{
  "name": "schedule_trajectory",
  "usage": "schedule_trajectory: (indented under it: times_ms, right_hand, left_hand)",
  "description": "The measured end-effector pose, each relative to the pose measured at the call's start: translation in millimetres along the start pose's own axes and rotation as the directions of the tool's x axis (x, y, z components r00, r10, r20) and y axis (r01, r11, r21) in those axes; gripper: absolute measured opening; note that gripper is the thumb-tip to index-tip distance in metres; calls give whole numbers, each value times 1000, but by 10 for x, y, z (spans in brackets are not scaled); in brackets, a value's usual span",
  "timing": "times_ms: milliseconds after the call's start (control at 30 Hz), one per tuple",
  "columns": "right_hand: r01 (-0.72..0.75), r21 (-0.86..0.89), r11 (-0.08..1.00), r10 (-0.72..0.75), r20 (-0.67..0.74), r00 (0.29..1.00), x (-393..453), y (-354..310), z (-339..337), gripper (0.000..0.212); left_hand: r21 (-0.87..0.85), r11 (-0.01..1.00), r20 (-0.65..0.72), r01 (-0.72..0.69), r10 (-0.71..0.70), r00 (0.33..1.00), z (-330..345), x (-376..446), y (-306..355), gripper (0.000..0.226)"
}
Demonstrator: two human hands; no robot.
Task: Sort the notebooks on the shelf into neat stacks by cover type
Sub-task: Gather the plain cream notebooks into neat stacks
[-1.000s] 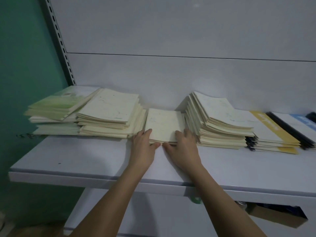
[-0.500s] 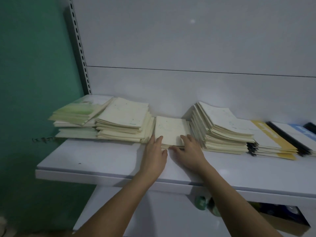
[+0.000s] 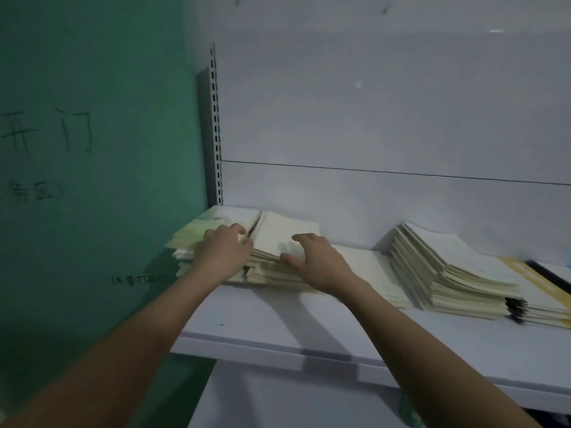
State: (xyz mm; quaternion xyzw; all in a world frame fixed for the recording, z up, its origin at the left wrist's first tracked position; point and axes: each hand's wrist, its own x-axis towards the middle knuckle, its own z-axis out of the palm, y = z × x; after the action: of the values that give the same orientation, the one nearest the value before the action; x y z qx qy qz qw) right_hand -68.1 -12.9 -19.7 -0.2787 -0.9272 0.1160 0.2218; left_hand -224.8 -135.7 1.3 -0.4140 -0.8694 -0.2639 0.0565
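I see two bare forearms coming in from the bottom edge, ending in my left hand point(image 3: 221, 254) and right hand point(image 3: 319, 262). No sleeve shows on either arm as far as the frame goes: both are uncovered from the lower border to the wrist. I can make out no watch, ring, glove or bracelet. Motion blur softens the fingers point(image 3: 301, 237), so finer detail such as nails is unclear.

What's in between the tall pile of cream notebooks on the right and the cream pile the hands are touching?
In the head view, a low cream stack lies flat between the tall right pile and the left cream pile.
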Motion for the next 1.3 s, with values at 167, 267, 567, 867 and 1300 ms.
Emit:
schedule_trajectory:
  times_ms: [167,267,567,867,1300]
  right_hand:
    - [1,-235,972,32,138,990,309,-106,265,72]
    - [16,-320,947,14,89,996,255,-129,323,60]
    - [-59,314,948,168,-331,929,3,-604,170,40]
    - [94,228,969,-72,-105,992,-6,-752,300,42]
    - [-53,-316,947,114,176,978,250,-376,212,55]
  left_hand:
    - [-129,991,-4,-29,28,1000,-62,86,-333,31]
    - [-381,925,29,-20,33,999,-107,95,-437,21]
    - [-769,71,629,635,258,733,-272,198,-397,51]
    - [-815,119,577,568,63,814,-338,479,-762,35]
    - [-860,312,429,403,18,903,-507,404,-1106,48]
